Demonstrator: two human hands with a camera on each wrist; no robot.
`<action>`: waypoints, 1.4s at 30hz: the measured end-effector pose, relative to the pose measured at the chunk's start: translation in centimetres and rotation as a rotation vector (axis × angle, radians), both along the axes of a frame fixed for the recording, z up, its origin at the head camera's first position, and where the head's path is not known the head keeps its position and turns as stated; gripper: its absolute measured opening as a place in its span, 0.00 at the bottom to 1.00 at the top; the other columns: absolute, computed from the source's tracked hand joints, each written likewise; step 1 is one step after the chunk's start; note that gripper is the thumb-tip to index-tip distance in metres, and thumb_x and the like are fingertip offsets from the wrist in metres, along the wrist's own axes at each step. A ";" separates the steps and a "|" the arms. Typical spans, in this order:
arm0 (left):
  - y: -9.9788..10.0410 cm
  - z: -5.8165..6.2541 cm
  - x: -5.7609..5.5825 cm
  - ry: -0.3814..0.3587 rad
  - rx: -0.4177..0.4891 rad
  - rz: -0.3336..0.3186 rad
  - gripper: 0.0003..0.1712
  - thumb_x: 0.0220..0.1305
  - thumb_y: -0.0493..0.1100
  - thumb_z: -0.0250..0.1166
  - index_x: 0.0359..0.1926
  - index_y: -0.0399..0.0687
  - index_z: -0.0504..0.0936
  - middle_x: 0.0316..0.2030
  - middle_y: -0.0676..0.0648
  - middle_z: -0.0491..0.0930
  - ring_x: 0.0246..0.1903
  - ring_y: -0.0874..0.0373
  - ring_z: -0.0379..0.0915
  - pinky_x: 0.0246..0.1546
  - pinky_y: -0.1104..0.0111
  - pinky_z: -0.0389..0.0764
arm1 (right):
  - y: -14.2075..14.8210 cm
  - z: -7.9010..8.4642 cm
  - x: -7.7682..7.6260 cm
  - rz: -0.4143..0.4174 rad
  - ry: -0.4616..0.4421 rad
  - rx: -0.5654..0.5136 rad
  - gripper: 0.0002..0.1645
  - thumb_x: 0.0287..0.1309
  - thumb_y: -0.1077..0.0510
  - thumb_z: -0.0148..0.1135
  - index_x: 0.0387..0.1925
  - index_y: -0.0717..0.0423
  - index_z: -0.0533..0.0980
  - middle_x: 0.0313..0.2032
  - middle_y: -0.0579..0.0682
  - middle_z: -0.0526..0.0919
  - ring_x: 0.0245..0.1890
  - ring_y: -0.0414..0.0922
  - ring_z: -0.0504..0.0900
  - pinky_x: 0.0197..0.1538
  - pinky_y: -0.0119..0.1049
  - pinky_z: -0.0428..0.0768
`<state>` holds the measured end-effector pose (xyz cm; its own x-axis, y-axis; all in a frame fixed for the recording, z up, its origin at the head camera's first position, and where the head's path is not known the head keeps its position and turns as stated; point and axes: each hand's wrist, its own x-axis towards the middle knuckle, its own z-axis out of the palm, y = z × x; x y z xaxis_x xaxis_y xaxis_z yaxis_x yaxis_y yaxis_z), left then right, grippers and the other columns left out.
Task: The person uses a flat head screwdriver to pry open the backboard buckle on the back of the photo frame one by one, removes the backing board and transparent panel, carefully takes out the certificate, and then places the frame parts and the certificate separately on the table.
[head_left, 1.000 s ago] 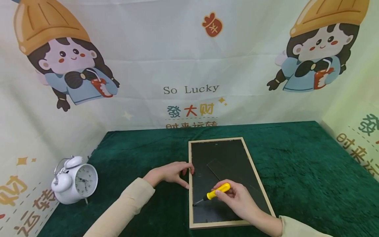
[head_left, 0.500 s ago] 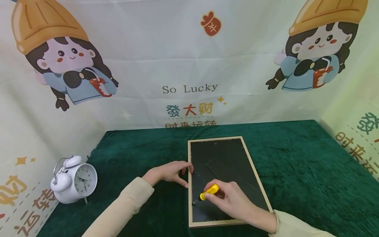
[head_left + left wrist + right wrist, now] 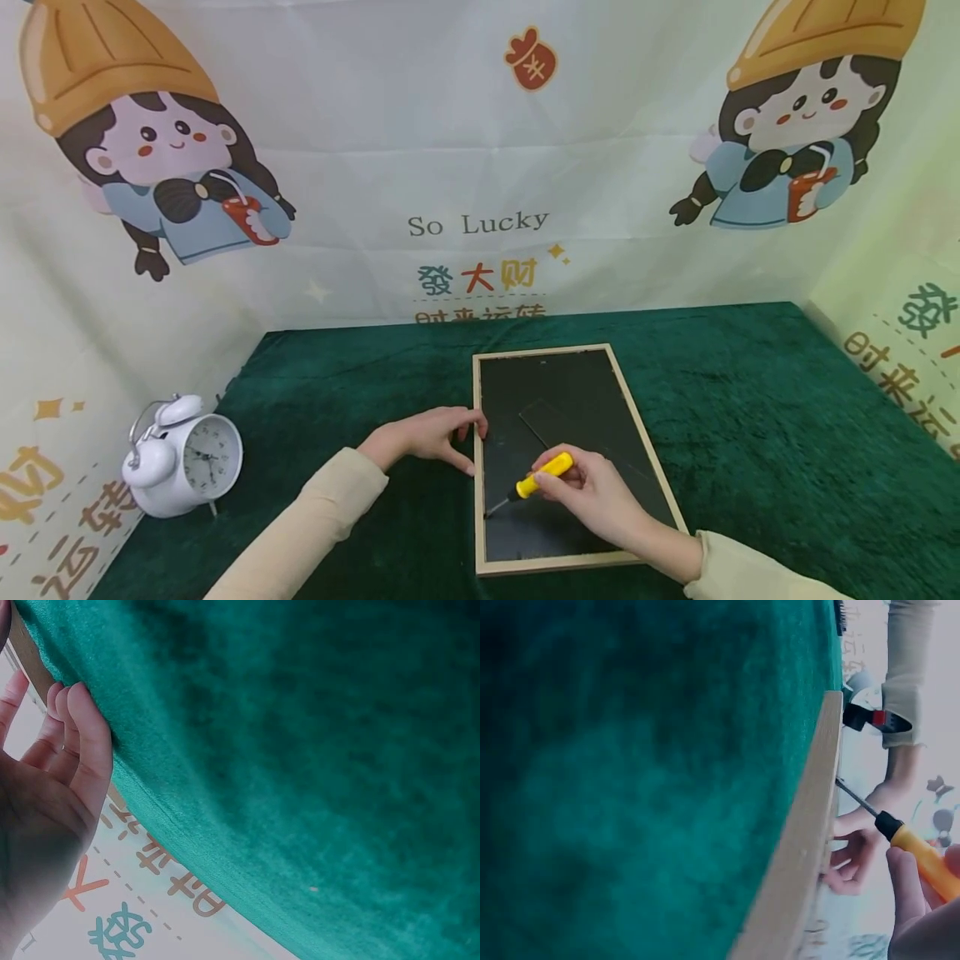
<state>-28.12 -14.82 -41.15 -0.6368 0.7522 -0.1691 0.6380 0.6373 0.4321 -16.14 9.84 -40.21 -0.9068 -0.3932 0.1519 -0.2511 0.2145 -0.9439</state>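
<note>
A wooden picture frame (image 3: 619, 380) with a black back panel (image 3: 570, 392) lies flat on the green cloth. In the head view, my right hand (image 3: 600, 496) grips a screwdriver (image 3: 546, 475) by its yellow handle. Its metal shaft slants down, the tip at the inner edge of the frame's left rail; whether it touches the panel or the rail I cannot tell. My left hand (image 3: 435, 435) holds that same rail farther up, fingers bent over it and thumb at its outer side. The right wrist view shows the screwdriver shaft (image 3: 859, 797) beyond the frame's near rail.
A white twin-bell alarm clock (image 3: 183, 458) stands at the left edge of the green cloth (image 3: 735, 400). Behind and at both sides hangs a white printed curtain (image 3: 480, 150). A thin dark line (image 3: 536, 429) marks the panel near its middle.
My right hand swung left, then back right. The screwdriver handle tipped steeper and leaned over again, its tip staying near the same spot. My left hand kept its place on the rail.
</note>
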 end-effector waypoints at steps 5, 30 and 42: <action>0.0 0.0 0.0 -0.001 0.016 -0.007 0.26 0.44 0.58 0.67 0.43 0.59 0.69 0.31 0.57 0.68 0.30 0.61 0.63 0.27 0.70 0.67 | -0.9 0.9 0.3 0.073 0.257 0.153 0.09 0.54 0.54 0.59 0.36 0.53 0.75 0.30 0.41 0.79 0.20 0.37 0.72 0.25 0.29 0.74; -0.1 0.2 0.2 -0.007 0.040 -0.011 0.22 0.49 0.51 0.67 0.43 0.56 0.69 0.32 0.56 0.68 0.32 0.60 0.64 0.30 0.72 0.71 | -6.2 4.3 -0.1 0.196 0.556 0.428 0.07 0.52 0.54 0.61 0.27 0.53 0.74 0.15 0.35 0.67 0.12 0.29 0.63 0.19 0.21 0.65; -0.1 0.2 0.4 -0.012 0.028 0.012 0.24 0.45 0.55 0.68 0.42 0.59 0.68 0.30 0.56 0.67 0.30 0.61 0.63 0.26 0.71 0.68 | -4.0 3.7 -1.2 0.213 0.371 0.295 0.07 0.53 0.53 0.61 0.30 0.50 0.74 0.22 0.37 0.75 0.20 0.32 0.72 0.27 0.26 0.74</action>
